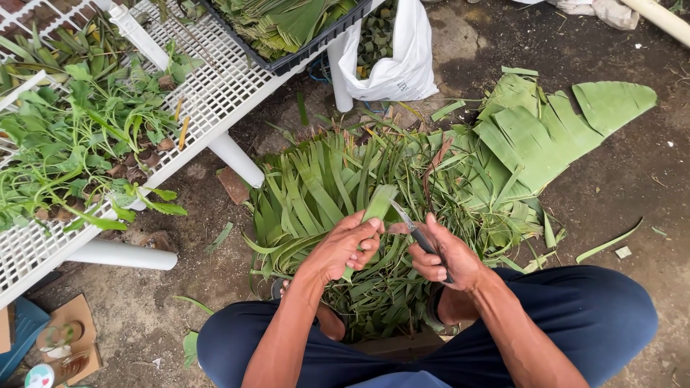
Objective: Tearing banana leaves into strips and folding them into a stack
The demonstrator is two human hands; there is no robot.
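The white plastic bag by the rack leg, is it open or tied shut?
Open: the white plastic bag gapes at its top, showing green leaf pieces inside.

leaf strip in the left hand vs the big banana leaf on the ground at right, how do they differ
The leaf strip is narrow and pale green; the banana leaf is broad, darker and torn into wide sections. The strip is held up by the left hand, near the knife in the right hand; the leaf lies flat. Both are green leaf.

Green leaf strips (323, 194), white slatted rack (215, 86), white bag (402, 57), dark-blue trousers (589, 309)
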